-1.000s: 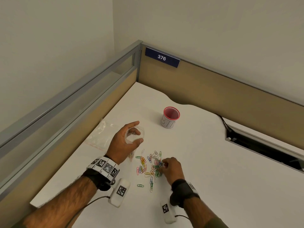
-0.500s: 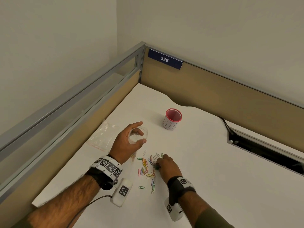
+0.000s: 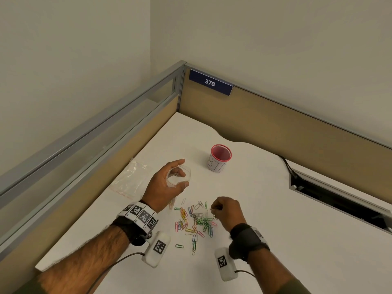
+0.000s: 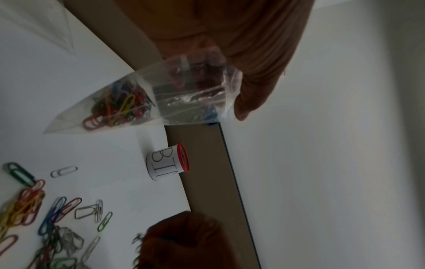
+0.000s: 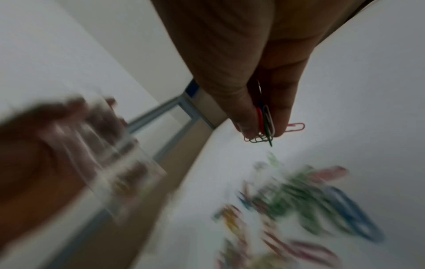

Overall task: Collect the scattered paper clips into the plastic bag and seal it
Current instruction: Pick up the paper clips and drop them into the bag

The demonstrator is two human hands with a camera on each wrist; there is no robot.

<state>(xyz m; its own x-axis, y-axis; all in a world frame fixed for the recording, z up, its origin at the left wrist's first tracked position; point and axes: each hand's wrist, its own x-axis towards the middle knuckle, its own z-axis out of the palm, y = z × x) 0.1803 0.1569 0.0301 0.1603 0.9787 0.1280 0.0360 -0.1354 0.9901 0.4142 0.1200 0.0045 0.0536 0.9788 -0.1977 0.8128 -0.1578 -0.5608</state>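
One red-rimmed cup point(image 3: 220, 158) stands beyond the paper clips point(image 3: 196, 221), spare bags point(image 3: 131, 178) leftward

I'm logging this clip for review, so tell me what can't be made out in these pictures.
- Clip count in the plastic bag: left wrist view, clips overlap behind crinkled film.
- Clip count pinched by the right hand: too small in head view, bunched between the fingers in right wrist view.
- Loose paper clips: motion blurred in right wrist view.
- Cup contents: its wall hides them.

White desk point(image 3: 275, 219): loose clips point(image 3: 196, 221), red-rimmed cup point(image 3: 219, 159), spare clear bag point(image 3: 130, 179).
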